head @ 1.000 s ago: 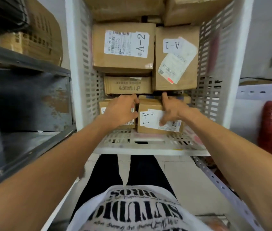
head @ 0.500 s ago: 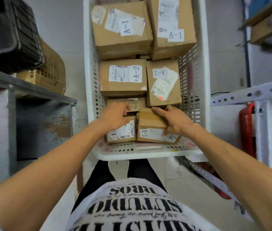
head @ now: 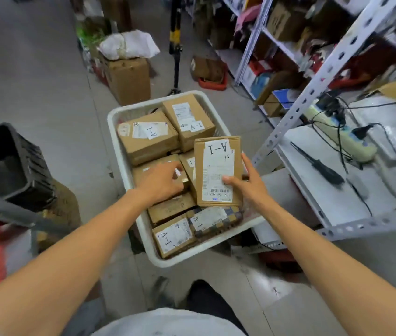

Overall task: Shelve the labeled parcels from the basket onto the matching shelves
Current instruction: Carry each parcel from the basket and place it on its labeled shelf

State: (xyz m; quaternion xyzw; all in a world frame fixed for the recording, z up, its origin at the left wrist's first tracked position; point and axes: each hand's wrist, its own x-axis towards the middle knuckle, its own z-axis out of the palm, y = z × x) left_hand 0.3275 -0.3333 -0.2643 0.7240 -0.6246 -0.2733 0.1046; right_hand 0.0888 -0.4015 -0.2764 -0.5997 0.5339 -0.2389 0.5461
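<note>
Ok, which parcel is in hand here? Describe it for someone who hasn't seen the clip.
Find the white basket on the floor, mid-view. Over its right side, the right hand holds up a flat brown parcel. Unlike the parcels lying in the basket, it is lifted clear, with a long white label marked A-1 down its face.

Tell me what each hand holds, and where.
Right hand grips the raised A-1 parcel near its lower right edge, thumb on the label. Left hand rests on parcels in the basket; a grip cannot be told.
</note>
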